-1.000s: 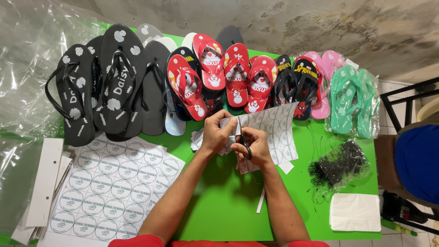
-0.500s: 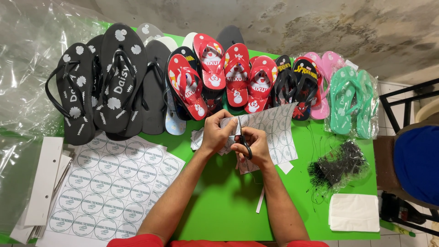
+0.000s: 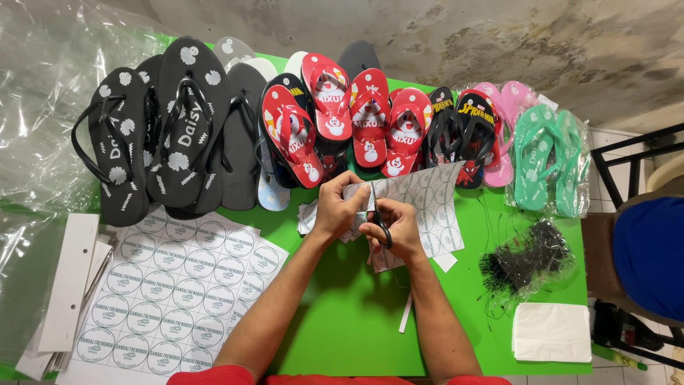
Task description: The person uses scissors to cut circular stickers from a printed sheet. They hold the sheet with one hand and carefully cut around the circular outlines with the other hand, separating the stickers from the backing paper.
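Cutting so near the left hand point(image 3: 336, 207), which pinches the label sheet point(image 3: 420, 207), the right hand point(image 3: 399, 232) clamped on the scissors point(image 3: 380, 222) risks nicking fingers or slicing through a printed circle.

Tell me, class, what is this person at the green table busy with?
A person is cutting a sheet of round labels with scissors. The right hand works the scissors while the left hand holds the sheet. Another uncut label sheet lies to the left on the green table. A row of flip-flops lines the far edge, and a bundle of black ties sits to the right.
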